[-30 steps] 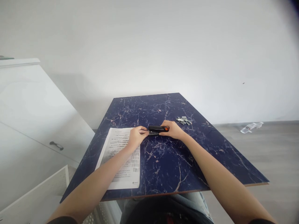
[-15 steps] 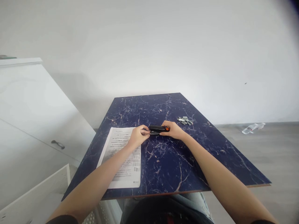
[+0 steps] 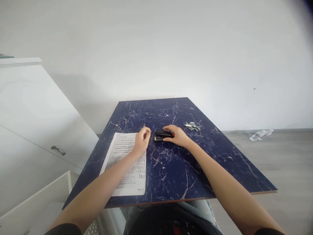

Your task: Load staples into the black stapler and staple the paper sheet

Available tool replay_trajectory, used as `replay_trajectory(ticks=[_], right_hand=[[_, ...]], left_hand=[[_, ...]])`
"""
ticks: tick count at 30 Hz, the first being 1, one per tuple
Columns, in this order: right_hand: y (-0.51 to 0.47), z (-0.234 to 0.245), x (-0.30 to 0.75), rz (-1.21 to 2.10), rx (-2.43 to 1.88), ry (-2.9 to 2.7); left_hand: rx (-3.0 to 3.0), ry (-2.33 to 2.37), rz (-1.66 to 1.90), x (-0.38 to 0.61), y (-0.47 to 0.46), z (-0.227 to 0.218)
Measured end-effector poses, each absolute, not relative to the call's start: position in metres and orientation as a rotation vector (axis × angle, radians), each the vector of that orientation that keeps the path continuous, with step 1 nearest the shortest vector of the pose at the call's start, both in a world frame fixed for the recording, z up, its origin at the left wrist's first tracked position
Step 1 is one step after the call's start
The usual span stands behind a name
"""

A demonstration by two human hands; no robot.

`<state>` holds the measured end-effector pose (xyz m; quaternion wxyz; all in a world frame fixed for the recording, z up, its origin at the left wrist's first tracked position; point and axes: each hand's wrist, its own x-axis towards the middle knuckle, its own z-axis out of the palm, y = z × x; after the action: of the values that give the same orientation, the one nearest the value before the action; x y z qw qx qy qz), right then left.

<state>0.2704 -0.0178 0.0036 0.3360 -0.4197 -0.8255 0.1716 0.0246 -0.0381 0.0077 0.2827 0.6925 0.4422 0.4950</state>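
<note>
A black stapler lies on the dark blue marbled table. My right hand lies over the stapler's right end, fingers curled on its top and hiding the orange part. My left hand hovers just left of the stapler, apart from it. Its fingertips are pinched together and raised; whether they hold something small I cannot make out. Under my left wrist lies a printed sheet of paper. A small heap of metal staple strips sits to the right of my right hand.
A white cabinet with a dark handle stands at the left, with a white panel below it. A plastic bottle lies on the grey floor at the right. A white wall rises behind the table.
My left hand has let go of the stapler's left end and lifted away, fingers pinched. My right hand has slid further over the stapler, covering the orange part.
</note>
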Motion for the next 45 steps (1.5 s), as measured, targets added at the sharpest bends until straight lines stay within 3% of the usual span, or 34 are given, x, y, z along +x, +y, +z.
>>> replay_trajectory(ticks=[10, 20, 31, 45], right_hand=[[-0.025, 0.003, 0.257, 0.368, -1.271, -2.153], [-0.059, 0.035, 0.298, 0.192, -1.571, -1.99], [-0.134, 0.021, 0.375, 0.04, -2.007, -1.685], [-0.14, 0.002, 0.401, 0.06, -2.0, -1.765]], left_hand=[[1.9, 1.193, 1.246, 0.023, -0.033, 0.003], [1.909, 1.191, 1.195, 0.024, -0.029, -0.004], [1.964, 1.205, 1.123, 0.023, -0.024, -0.009], [1.956, 1.204, 1.099, 0.024, -0.026, -0.006]])
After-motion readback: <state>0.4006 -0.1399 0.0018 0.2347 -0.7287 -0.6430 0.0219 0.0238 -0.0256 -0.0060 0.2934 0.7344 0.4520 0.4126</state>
